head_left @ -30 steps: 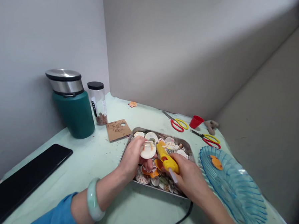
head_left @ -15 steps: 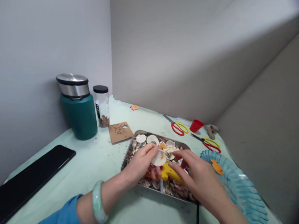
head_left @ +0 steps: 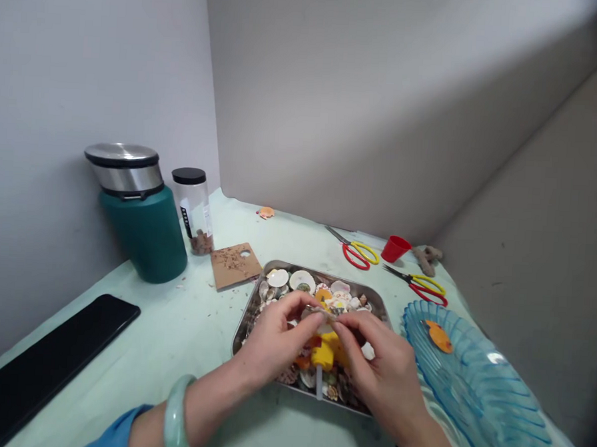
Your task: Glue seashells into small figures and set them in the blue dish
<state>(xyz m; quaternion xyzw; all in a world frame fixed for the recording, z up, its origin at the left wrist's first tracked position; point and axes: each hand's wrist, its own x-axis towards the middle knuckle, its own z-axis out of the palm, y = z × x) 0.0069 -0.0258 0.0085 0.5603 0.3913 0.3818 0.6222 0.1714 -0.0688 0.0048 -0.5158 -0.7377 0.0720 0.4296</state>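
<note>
Over a metal tray (head_left: 243, 321) full of seashells, both my hands meet on one pale scallop shell (head_left: 318, 314). My left hand (head_left: 277, 336) pinches its left side, fingers closed. My right hand (head_left: 376, 361) pinches its right edge with thumb and forefinger. A yellow glue gun (head_left: 324, 353) lies on the shells just below the held shell, between the two hands, with no hand on it; its black cord runs off the near edge. A green bangle (head_left: 175, 417) sits on my left wrist.
A blue ribbed glass dish (head_left: 474, 393) with an orange shell stands to the right. Two red-and-yellow scissors (head_left: 360, 252) and a red cup (head_left: 394, 247) lie behind. A teal flask (head_left: 139, 215), jar (head_left: 193, 208), cardboard square (head_left: 236, 263) and black slab (head_left: 41, 363) are left.
My right hand let go of the glue gun, which now lies in the tray, and came up to pinch the shell that my left hand holds. The shell shifted slightly right.
</note>
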